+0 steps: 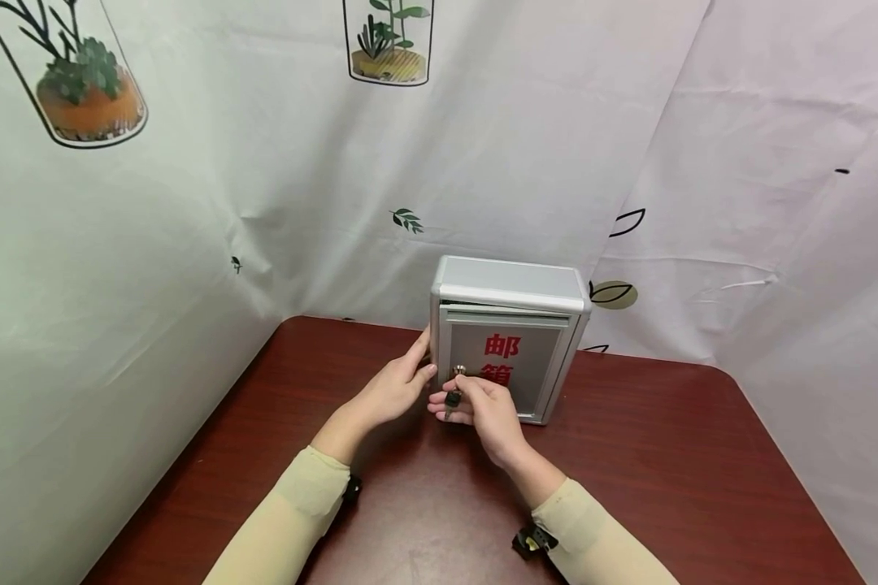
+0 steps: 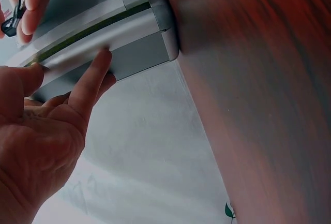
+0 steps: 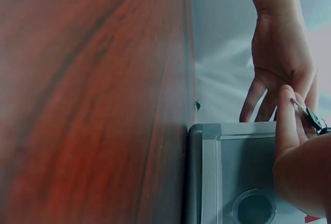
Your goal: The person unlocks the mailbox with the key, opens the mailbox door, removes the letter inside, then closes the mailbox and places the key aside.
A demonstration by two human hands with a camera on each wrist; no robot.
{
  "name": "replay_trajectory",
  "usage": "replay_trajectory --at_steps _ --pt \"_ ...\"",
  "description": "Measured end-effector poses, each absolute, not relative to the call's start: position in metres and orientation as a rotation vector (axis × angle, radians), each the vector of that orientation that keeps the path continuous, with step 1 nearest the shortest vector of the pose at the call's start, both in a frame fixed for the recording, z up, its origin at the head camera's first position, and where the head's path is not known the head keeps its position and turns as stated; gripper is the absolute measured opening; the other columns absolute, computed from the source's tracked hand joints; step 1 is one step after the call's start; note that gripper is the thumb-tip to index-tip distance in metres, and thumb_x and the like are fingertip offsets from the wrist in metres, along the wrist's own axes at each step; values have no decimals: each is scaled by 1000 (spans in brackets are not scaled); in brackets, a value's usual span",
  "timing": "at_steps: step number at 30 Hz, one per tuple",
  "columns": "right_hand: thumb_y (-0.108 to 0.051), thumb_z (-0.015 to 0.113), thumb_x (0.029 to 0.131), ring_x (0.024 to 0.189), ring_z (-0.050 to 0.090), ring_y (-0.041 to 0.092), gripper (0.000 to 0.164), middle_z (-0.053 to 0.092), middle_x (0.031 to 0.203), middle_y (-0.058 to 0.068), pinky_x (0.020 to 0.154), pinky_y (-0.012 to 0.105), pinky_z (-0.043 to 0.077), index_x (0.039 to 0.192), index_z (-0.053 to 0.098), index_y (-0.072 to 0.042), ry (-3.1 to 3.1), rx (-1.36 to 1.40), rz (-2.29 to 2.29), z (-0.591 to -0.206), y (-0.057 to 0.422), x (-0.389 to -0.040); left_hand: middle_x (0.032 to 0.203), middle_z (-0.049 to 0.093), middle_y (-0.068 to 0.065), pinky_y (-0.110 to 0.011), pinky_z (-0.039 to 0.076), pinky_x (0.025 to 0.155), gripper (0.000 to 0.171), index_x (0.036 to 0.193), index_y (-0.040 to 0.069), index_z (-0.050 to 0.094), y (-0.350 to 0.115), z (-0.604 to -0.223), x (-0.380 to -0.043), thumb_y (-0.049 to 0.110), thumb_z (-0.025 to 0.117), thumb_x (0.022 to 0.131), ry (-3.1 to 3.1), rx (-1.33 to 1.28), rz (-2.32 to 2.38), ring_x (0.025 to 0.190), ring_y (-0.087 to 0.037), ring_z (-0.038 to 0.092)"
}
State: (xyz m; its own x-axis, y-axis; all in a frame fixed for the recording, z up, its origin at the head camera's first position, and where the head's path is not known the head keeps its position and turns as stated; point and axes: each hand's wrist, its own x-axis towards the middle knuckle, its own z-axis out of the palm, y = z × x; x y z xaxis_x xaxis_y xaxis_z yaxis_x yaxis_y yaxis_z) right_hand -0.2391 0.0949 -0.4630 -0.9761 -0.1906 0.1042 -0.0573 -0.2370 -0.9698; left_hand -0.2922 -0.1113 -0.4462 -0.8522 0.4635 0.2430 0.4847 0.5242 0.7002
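Note:
A silver-grey metal mailbox [image 1: 512, 280] with red characters on its front stands upright on the table. My left hand [image 1: 395, 390] rests against its left side, fingers extended along the side panel and thumb at the front edge. At the lock [image 1: 458, 370] on the door, my right thumb and index finger pinch a key, which they mostly hide. A second key [image 1: 452, 398] with a black head hangs below, in front of the other fingers of my right hand [image 1: 493, 414]. In the left wrist view, a dark gap [image 2: 98, 27] runs along the door's edge.
The dark red-brown wooden table [image 1: 666, 471] has its back edge just behind the mailbox. A white cloth [image 1: 300, 203] with printed plants hangs behind and at both sides. On the mailbox's lower front is a round window [image 3: 254, 208], seen in the right wrist view.

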Motion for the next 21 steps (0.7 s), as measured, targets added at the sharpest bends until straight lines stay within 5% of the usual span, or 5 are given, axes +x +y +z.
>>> replay_trajectory --at_steps 8,15,21 --pt "-23 56 116 91 83 25 49 80 107 28 86 43 68 125 60 25 1818 -300 -2355 -462 100 -231 165 57 -13 -55 56 107 77 181 31 12 -110 -446 -292 20 55 119 -2700 -855 -1315 112 -34 77" --pt "-22 54 116 92 83 28 44 81 107 27 87 45 68 123 63 21 1764 -304 -2342 -462 106 -222 166 55 -15 -57 49 118 75 181 27 15 -111 -445 -290 23 57 119 -2704 -838 -1293 144 -34 62" --pt "-23 52 116 92 83 28 45 80 106 27 86 45 68 123 63 20 1725 -345 -2313 -463 113 -215 164 57 -13 -52 58 106 76 181 31 14 -110 -446 -291 20 55 119 -2680 -854 -1337 119 -29 76"
